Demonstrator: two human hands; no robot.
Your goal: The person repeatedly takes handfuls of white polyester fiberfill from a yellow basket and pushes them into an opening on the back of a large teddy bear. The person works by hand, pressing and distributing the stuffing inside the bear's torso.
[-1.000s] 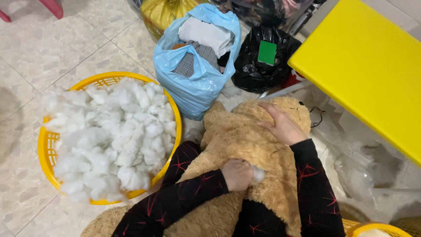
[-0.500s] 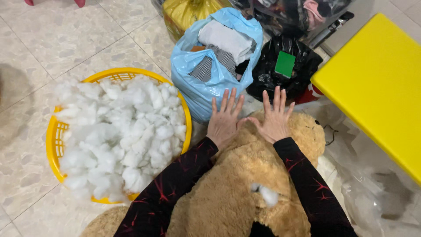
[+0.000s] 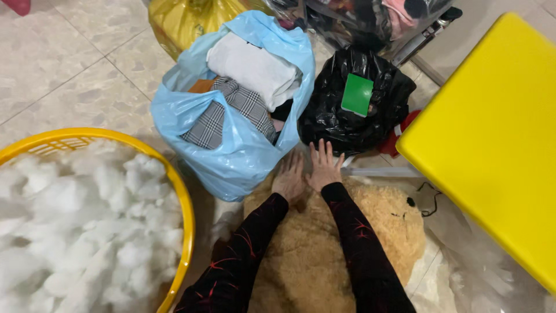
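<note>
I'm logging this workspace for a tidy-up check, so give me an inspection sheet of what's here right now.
Surface: pale tiled floor.
Job's things: tan plush bear; yellow basket of white stuffing.
Clutter: blue bag of folded clothes, black bag with a green card, yellow bag.
Grippers: left hand and right hand flat, open, side by side on the bear's top.
Cables: thin black cord by the bear.
Surroundings: yellow table.
</note>
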